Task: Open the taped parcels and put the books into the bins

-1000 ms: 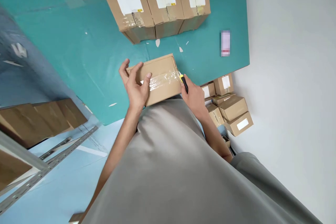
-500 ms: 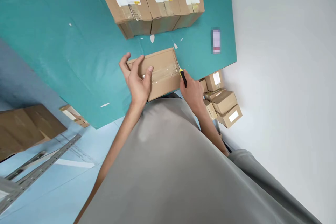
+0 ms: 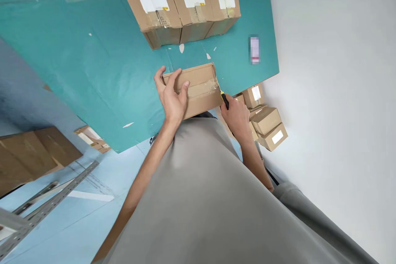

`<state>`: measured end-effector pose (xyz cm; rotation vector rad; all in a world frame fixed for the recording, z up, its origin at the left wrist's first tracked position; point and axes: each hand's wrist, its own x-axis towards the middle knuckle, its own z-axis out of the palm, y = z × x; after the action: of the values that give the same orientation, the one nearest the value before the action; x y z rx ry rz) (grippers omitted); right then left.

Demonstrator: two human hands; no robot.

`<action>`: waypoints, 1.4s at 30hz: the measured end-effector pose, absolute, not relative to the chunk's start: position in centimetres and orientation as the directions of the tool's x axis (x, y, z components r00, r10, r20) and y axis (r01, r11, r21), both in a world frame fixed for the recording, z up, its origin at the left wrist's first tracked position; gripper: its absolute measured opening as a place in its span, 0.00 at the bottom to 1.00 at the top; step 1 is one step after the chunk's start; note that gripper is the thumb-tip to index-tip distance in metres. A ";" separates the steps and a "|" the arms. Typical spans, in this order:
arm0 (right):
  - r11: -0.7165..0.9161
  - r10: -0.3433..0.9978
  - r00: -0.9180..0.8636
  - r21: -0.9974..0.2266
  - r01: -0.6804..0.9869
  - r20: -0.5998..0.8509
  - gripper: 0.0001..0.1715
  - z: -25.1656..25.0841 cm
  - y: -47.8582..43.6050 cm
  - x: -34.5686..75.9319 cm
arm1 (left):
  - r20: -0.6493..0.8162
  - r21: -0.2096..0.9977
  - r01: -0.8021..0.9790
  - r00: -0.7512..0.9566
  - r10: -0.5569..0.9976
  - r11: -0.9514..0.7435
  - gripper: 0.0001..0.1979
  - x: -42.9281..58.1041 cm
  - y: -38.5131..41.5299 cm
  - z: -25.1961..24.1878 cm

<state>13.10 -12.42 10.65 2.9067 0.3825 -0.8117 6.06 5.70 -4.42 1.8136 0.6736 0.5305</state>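
Note:
A small brown cardboard box (image 3: 201,101) with clear tape along its top lies at the near edge of the teal-covered table (image 3: 130,86). My left hand (image 3: 173,97) grips its left end, fingers over the far side and thumb on top. In my right hand (image 3: 235,115) is a black and yellow utility knife (image 3: 225,100). The knife's tip meets the right end of the box, where the tape is wrinkled. How far the blade reaches into the tape or cardboard is too small to tell.
Three taped boxes with white labels (image 3: 192,24) stand at the back of the table. A blurred pale item (image 3: 254,49) lies to the right. More cartons (image 3: 267,126) are stacked below the right edge. A metal frame (image 3: 49,204) and large carton (image 3: 37,154) are at left.
The box and both hands have shifted right in view, and slightly downward. The knife is still at the box's right end, its tip a little lower along that edge.

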 end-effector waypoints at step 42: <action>-0.952 0.287 0.902 -0.200 0.231 -0.324 0.33 5.0 -20.1 19.6 | 0.018 0.922 0.272 0.680 0.733 -0.275 0.31 6.0 6.3 -4.3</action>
<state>19.62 -20.09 5.04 3.2160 0.4409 -0.5869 6.01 6.30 -4.31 1.8462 0.7924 0.5517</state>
